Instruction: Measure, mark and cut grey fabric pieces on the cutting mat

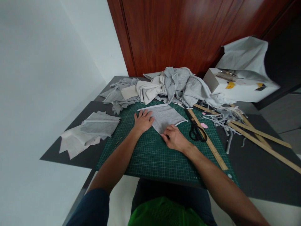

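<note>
A grey fabric piece (166, 117) lies flat on the green cutting mat (150, 157), toward the mat's far half, with a white edge showing along its far and right sides. The left hand (143, 121) rests palm down on the left corner of the piece, fingers spread wide and flat, gripping nothing. The right hand (174, 138) sits at the near point of the piece, fingers curled narrow and pinching its edge against the mat.

Black scissors (196, 130) lie on the mat just beside the right hand, blades pointing away. A wooden ruler (211, 146) runs diagonally along the mat's right side, touching the scissors. A small pink chalk piece (204, 125) lies near the scissors' handles.

A heap of grey and cream cloth (171, 84) occupies the far edge of the dark tabletop (258, 169). Folded grey pieces (100, 124) lie left of the mat. More wooden sticks (258, 138) and a white box (237, 86) are on the right.
</note>
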